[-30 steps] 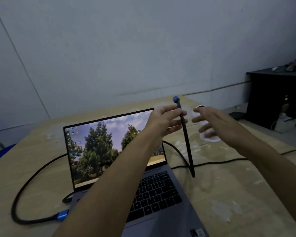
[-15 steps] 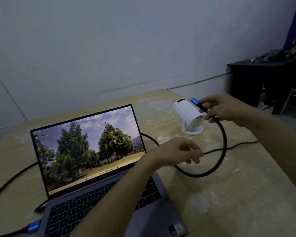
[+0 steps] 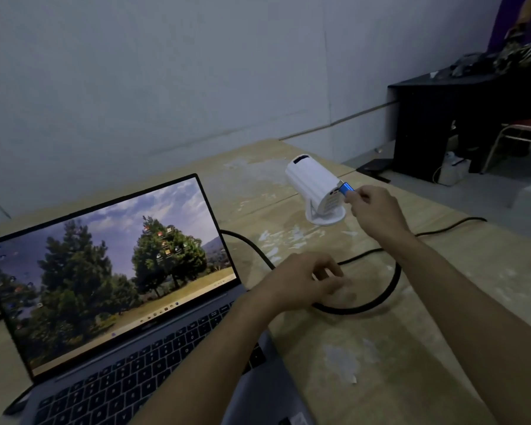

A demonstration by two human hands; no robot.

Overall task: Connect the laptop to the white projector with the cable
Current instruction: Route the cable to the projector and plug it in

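An open laptop point(image 3: 129, 271) with a tree wallpaper stands at the left of the wooden table point(image 3: 411, 348). The white projector point(image 3: 311, 179) sits on its round stand at the table's far side, tilted up. My right hand point(image 3: 373, 210) pinches the blue plug point(image 3: 346, 189) of the black cable point(image 3: 377, 297), and the plug's tip touches the projector's rear face. The cable loops on the table under my right arm and runs behind the laptop. My left hand point(image 3: 301, 280) hovers over the table right of the screen, fingers loosely curled, holding nothing.
A thinner black cord point(image 3: 451, 227) runs from the projector area off the table's right edge. A black cabinet point(image 3: 460, 124) with clutter on top stands at the right by the grey wall, with a chair frame point(image 3: 515, 136) beside it.
The cable plug passed from my left hand to my right. My right hand brought it down to the projector's rear face. My left hand dropped toward the table, empty.
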